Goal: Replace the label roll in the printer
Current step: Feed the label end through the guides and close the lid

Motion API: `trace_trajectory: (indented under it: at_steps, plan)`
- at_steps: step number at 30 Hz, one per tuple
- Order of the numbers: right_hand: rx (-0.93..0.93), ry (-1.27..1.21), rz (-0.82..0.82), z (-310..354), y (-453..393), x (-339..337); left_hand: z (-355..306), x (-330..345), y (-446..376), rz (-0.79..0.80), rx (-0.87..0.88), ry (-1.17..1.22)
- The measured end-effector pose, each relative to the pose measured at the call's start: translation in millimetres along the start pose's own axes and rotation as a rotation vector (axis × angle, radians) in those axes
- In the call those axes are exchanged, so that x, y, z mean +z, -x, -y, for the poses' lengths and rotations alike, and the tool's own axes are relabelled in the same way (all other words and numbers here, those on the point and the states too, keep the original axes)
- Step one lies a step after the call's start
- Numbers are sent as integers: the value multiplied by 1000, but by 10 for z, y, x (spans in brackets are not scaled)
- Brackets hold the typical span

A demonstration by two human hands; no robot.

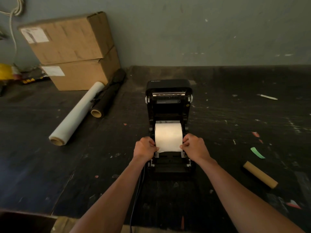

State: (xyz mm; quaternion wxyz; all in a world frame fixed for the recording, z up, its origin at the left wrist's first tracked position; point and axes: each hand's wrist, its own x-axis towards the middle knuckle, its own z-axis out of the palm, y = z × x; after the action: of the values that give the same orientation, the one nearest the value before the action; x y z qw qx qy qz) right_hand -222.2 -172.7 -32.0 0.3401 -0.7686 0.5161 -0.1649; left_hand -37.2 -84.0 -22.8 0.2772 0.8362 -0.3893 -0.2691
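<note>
Your left hand and right hand each close a pinching grip on the label roll's loose sheet edges, above the open printer.

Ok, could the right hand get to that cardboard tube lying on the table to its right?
Probably yes. Bare table lies between the right hand and the cardboard tube, but it is pinching the label paper and must let go first.

There was one printer with one label roll between the fingers. Two boxes, two long rolls and one cardboard tube lay farther off.
</note>
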Motion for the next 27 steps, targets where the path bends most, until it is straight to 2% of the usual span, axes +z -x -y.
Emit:
trace_trajectory:
  at_steps: [8, 18, 27]
  plan:
    - [-51, 18, 39, -41, 0, 2, -21, -65, -37, 70, 3, -6]
    - [-96, -118, 120, -78, -17, -69, 31, -24, -30, 64, -27, 23]
    - [-221, 95, 38, -86, 13, -13, -84, -92, -102, 193, -77, -80]
